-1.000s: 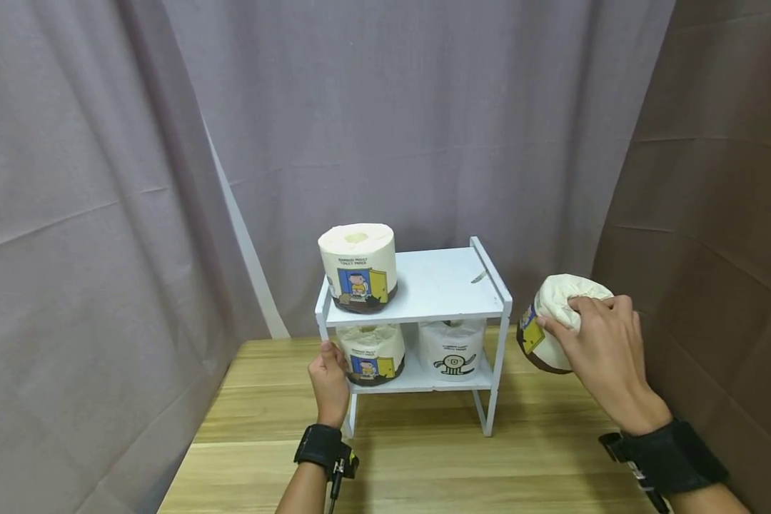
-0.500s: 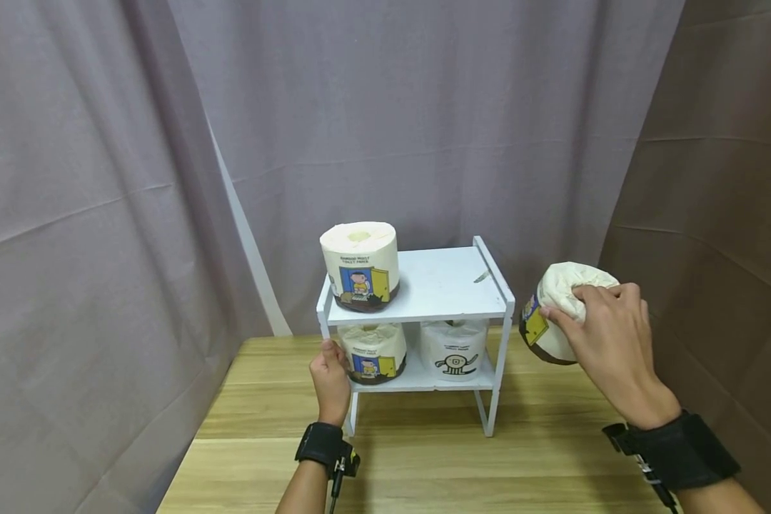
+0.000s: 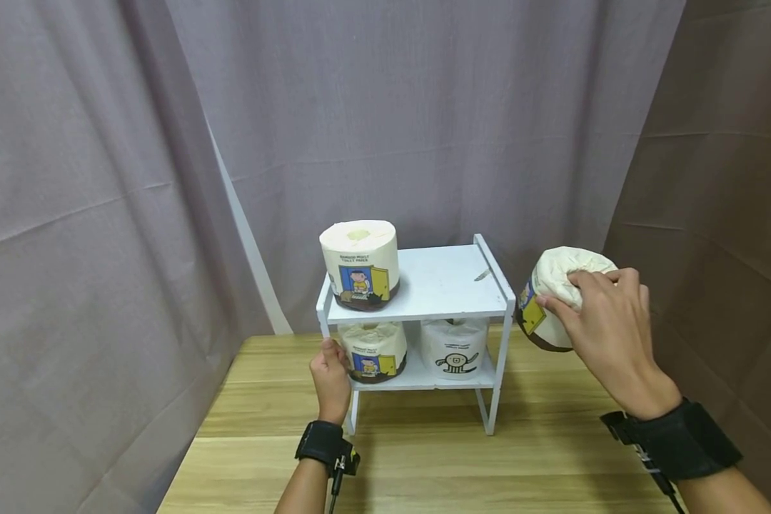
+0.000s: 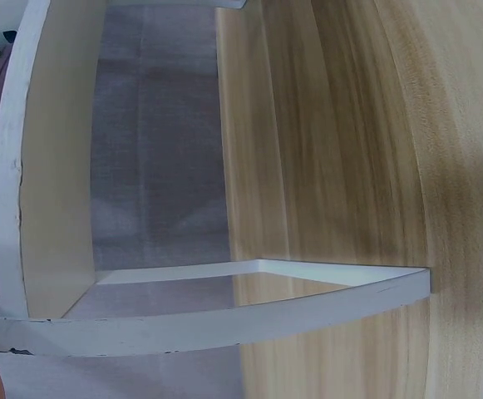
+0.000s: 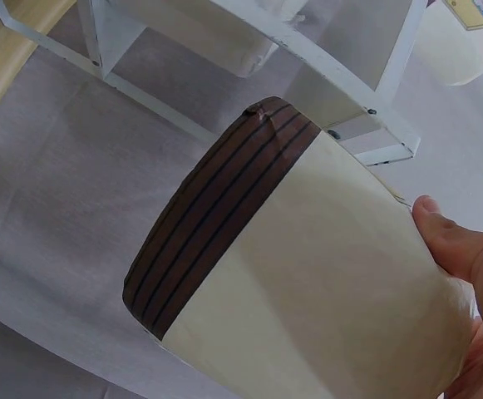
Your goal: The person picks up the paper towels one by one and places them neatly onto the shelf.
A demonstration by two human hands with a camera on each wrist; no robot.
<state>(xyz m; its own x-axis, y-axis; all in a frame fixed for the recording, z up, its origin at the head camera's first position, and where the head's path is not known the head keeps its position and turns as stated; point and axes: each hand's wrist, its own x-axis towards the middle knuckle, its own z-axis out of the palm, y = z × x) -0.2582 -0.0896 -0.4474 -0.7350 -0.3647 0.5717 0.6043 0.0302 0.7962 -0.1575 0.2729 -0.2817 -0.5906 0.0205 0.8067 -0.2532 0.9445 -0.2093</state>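
Note:
My right hand (image 3: 610, 328) grips a wrapped toilet paper roll (image 3: 555, 335) by its top end, in the air to the right of a white two-tier shelf (image 3: 450, 278). The roll is tilted; its brown striped base (image 5: 216, 216) shows in the right wrist view. Around the shelf's left front post (image 4: 183, 328) curl the fingers of my left hand (image 3: 330, 382), just below the top tier. A similar roll (image 3: 360, 268) stands upright on the left of that tier. The lower tier bears another cartoon-printed roll (image 3: 374, 353) and a roll with a dog drawing (image 3: 452, 350).
The shelf stands on a wood-grain table (image 3: 257, 414). Grey curtains (image 3: 424, 121) hang behind it and to the left, and a brown curtain (image 3: 719, 214) hangs close on the right, near my right arm.
My right hand has risen a little, lifting the toilet paper roll with it. The left hand keeps its place on the shelf's post, and the other rolls stay put.

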